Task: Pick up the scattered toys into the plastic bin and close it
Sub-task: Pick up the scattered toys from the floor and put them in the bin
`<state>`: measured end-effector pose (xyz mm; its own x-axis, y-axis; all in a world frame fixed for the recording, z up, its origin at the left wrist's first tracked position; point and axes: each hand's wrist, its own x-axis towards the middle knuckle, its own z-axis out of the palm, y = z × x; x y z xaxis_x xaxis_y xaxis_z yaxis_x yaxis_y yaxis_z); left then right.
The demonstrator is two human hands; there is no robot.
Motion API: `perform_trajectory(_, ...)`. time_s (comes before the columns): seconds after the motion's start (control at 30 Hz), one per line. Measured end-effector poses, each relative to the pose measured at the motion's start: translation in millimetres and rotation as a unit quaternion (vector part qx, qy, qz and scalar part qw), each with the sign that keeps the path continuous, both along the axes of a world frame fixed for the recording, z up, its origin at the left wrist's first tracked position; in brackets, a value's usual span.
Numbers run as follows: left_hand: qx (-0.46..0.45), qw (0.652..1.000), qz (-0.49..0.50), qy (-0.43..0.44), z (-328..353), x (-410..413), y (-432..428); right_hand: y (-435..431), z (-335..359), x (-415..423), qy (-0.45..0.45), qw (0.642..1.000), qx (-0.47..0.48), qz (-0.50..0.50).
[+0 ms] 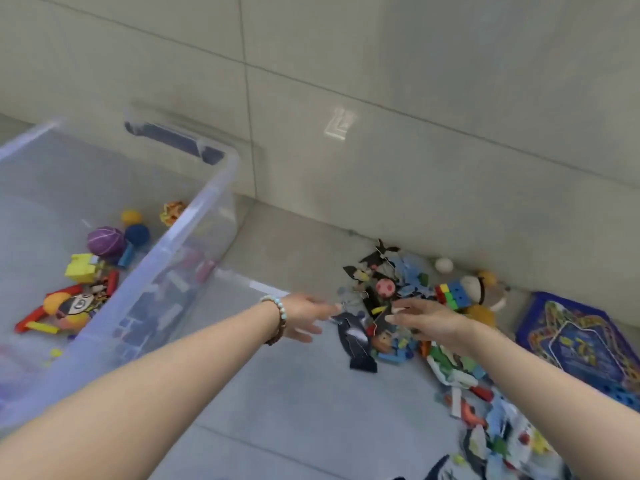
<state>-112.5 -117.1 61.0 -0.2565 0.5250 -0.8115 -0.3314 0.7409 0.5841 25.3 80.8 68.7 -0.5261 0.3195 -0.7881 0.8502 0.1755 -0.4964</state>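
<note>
A clear plastic bin (207, 209) stands open at the left with several toys inside, among them a purple ball (105, 241) and a yellow block (80, 268). A pile of scattered toys (381, 296) lies on the floor against the wall: flat cut-out pieces, a pink ball, a colourful cube (455, 294), a plush toy (483, 296). My left hand (306, 315), with a bead bracelet at the wrist, reaches toward the pile with fingers apart and empty. My right hand (427, 318) hovers over the pile, fingers spread, holding nothing I can see.
A blue puzzle board (581, 334) lies at the right. More loose pieces (491, 427) trail toward the lower right. The tiled wall (381, 133) runs right behind the pile. The grey floor (294, 393) stretches between the bin and the toys.
</note>
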Motion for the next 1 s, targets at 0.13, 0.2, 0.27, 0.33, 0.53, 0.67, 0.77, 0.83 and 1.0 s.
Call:
perform_trajectory(0.13,-0.066,0.998,-0.012,0.001,-60,28,16,0,-42,34,-0.006,0.996,0.042,-0.083)
perform_trajectory(0.2,-0.09,0.996,-0.009,0.016,-81,39,20,-5,-60,43,-0.027,0.988,0.055,-0.145)
perform_trajectory(0.27,-0.08,0.996,0.025,0.028,-99,46,24,-15,-75,48,-0.05,0.972,0.038,-0.226)
perform_trajectory(0.33,-0.045,0.996,0.066,0.037,-117,50,28,-24,-87,49,-0.055,0.956,0.014,-0.287)
perform_trajectory(0.53,0.008,0.976,0.211,-0.046,-112,64,54,-34,-104,33,-0.011,0.887,-0.011,-0.462)
perform_trajectory(0.67,0.016,0.967,0.25,-0.044,-116,73,63,-36,-113,22,0.018,0.855,0.014,-0.517)
perform_trajectory(0.77,0.021,0.97,0.24,-0.016,-114,73,68,-36,-116,20,0.025,0.845,0.015,-0.534)
perform_trajectory(0.83,0.026,0.97,0.239,-0.021,-113,72,72,-35,-116,21,0.031,0.842,0.004,-0.539)
perform_trajectory(1.0,0.044,0.976,0.211,-0.037,-113,78,83,-34,-115,19,0.059,0.862,0.015,-0.503)
